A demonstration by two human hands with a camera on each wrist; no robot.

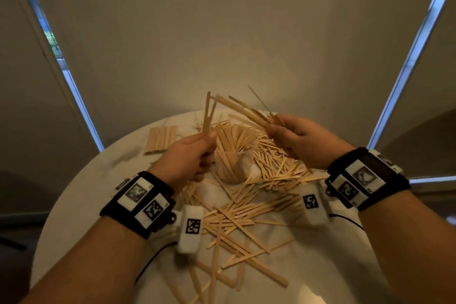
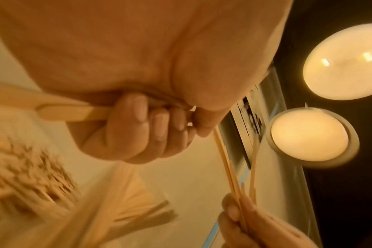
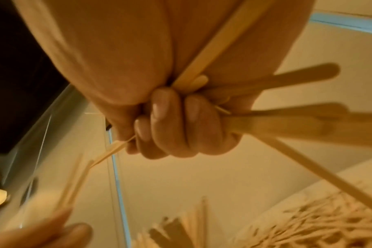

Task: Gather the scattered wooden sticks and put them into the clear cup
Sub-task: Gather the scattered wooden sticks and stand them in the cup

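**A:** How far along am I? Take it from the left.

**B:** At the far left of the round white table (image 1: 81, 205) a neat row of flat pale wooden sticks (image 1: 161, 138) lies side by side, not yet collected. Your left hand (image 1: 190, 155) is fisted around a few thin sticks (image 1: 208, 112) that point up, held just left of the clear plastic cup (image 1: 232, 165).

**A:** And the cup itself?

**B:** It stands mid-table, far of centre, between my two hands, already crammed with upright sticks fanning out at the rim. So a fair share looks done.

**A:** The right side?

**B:** My right hand (image 1: 299, 142) is clenched on a splayed bundle of sticks (image 1: 243, 110), tips aimed left over the cup. The right wrist view shows the fingers (image 3: 176, 120) wrapped tight around them.

**A:** What is left?

**B:** Plenty, I judge. A loose scatter of sticks (image 1: 244, 219) covers the table from around the cup's base down to the near edge. Both handfuls still need dropping in, and the cup looks near full.
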